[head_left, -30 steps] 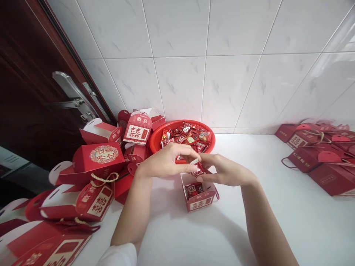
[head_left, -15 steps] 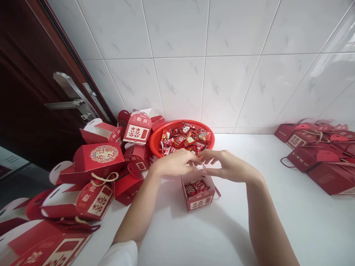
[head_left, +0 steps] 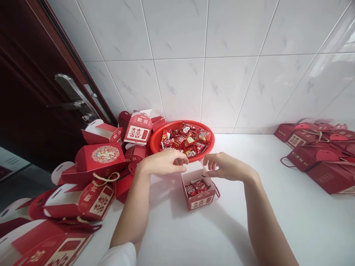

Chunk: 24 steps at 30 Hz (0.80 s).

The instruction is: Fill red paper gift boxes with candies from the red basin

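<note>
A small red gift box (head_left: 200,203) stands with its top open on the white tabletop, holding several red-wrapped sweets (head_left: 197,187). My left hand (head_left: 166,162) hovers at the box's back left corner, fingers loosely curled and apart from the thumb. On the opposite side, my right hand (head_left: 226,167) is bent over the back right corner, its thumb close to the rim. I see nothing in either hand; whether the fingertips touch the white back flap I cannot tell. Just behind, a red plastic basket (head_left: 212,144) contains many wrapped sweets (head_left: 191,140).
Open red gift boxes (head_left: 101,159) are piled along the left, some with rope handles. Darker red boxes (head_left: 318,157) stand in a group at the right. A tiled wall (head_left: 177,88) closes off the back, and a dark door (head_left: 33,81) is at the left.
My hands have drawn apart, the left moving left and the right slightly right. Between them the box's back flap shows more. The box has stayed about where it was.
</note>
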Each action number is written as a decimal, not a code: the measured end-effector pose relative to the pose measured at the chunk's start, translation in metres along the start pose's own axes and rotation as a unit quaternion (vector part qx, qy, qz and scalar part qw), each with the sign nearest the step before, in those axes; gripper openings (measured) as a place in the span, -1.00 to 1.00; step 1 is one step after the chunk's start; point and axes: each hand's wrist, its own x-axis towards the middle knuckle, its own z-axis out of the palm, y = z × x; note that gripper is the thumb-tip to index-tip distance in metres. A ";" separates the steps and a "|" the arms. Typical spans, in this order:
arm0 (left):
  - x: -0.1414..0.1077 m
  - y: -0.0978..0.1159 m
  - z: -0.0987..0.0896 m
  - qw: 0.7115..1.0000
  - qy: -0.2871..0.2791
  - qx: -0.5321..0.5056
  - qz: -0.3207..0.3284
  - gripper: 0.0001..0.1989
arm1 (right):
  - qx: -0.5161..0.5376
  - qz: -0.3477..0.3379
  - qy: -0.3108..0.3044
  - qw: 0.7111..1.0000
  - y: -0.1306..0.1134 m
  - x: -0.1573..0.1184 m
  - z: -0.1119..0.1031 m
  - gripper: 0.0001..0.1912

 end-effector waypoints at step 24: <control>0.002 0.006 0.013 0.991 -0.099 0.072 0.043 -0.41 | 0.046 0.019 0.047 0.998 0.015 -0.037 0.011 -0.82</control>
